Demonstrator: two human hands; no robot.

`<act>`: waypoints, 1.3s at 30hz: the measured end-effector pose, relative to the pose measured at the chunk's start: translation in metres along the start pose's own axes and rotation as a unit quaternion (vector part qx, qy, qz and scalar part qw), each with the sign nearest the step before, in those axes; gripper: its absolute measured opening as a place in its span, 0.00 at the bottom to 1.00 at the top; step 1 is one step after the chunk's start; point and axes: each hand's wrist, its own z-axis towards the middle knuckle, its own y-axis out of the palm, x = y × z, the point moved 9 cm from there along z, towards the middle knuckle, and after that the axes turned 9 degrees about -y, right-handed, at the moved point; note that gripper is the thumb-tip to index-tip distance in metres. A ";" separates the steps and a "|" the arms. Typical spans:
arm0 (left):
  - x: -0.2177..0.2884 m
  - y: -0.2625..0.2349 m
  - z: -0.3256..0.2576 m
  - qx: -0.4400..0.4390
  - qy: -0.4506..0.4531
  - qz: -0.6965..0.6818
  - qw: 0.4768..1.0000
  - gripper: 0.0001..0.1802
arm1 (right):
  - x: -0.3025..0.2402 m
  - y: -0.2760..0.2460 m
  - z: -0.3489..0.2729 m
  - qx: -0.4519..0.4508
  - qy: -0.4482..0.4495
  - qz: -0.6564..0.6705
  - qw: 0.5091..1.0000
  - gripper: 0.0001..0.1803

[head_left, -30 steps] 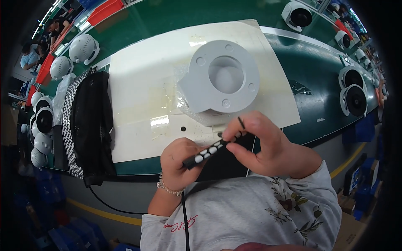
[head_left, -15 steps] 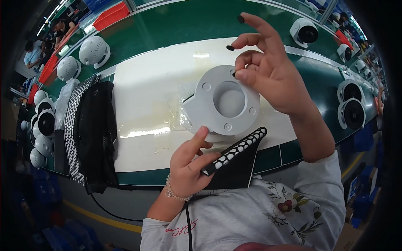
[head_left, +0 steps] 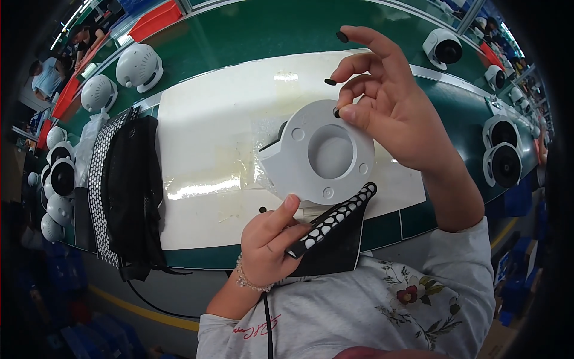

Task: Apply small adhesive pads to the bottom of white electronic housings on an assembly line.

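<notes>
Right grip (head_left: 359,99) pinches a small black plug (head_left: 336,112) over the grey round housing (head_left: 326,157); left grip (head_left: 272,239) clasps the perforated plug strip (head_left: 335,220) just below.

The round base plate (head_left: 326,157) is pale grey on a white mat (head_left: 203,143) over a dark green bench (head_left: 251,36). The sheet (head_left: 332,230) is black, dotted white; the sleeve (head_left: 382,305) is grey with flowers
</notes>
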 end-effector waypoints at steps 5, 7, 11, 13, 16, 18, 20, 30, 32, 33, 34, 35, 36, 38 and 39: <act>-0.001 0.000 0.000 -0.008 -0.005 0.006 1.000 0.14 | -0.027 0.004 -0.009 -0.029 -0.118 -0.183 0.976 0.35; -0.001 0.000 -0.001 -0.011 -0.008 0.006 1.000 0.14 | -0.041 0.011 -0.015 -0.049 -0.193 -0.247 0.948 0.35; -0.001 0.001 -0.002 -0.006 -0.016 0.005 1.000 0.15 | -0.054 0.019 -0.015 -0.037 -0.248 -0.247 0.936 0.35; 0.000 0.001 -0.001 -0.002 -0.012 0.004 1.000 0.15 | -0.042 0.021 -0.008 -0.040 -0.188 -0.163 0.968 0.32; -0.001 0.002 -0.001 -0.003 -0.008 0.003 1.000 0.15 | -0.028 0.031 0.001 -0.053 -0.133 -0.111 0.983 0.30; -0.001 0.002 -0.001 -0.005 -0.012 0.004 1.000 0.14 | -0.020 0.038 0.004 -0.054 -0.077 -0.044 0.995 0.29; 0.000 0.001 0.000 0.001 -0.005 0.005 1.000 0.14 | -0.014 0.042 0.004 -0.069 -0.046 -0.049 0.995 0.29; 0.000 0.000 0.000 -0.020 -0.016 0.000 1.000 0.15 | -0.057 0.057 -0.024 -0.150 -0.170 -0.407 0.885 0.23; 0.001 0.001 -0.001 -0.020 -0.020 0.007 1.000 0.16 | -0.053 0.042 -0.032 -0.080 -0.158 -0.359 0.916 0.15; 0.000 0.002 -0.001 -0.020 -0.020 0.005 1.000 0.16 | -0.047 0.041 -0.039 -0.081 -0.157 -0.359 0.916 0.15; 0.001 0.002 0.000 -0.014 -0.016 0.002 1.000 0.16 | -0.042 0.035 -0.046 -0.051 -0.158 -0.317 0.934 0.12; 0.001 0.001 0.001 -0.009 -0.012 -0.003 1.000 0.16 | -0.039 0.030 -0.051 -0.020 -0.158 -0.273 0.949 0.08; 0.000 0.001 0.001 -0.011 -0.012 -0.004 1.000 0.16 | -0.038 0.033 -0.055 -0.019 -0.156 -0.274 0.949 0.08; 0.002 0.003 0.000 -0.033 0.008 0.010 0.999 0.17 | -0.016 0.035 -0.061 -0.001 -0.029 -0.167 0.986 0.05; 0.001 0.003 0.000 -0.035 0.007 0.009 0.999 0.17 | -0.015 0.036 -0.062 0.001 -0.027 -0.167 0.986 0.05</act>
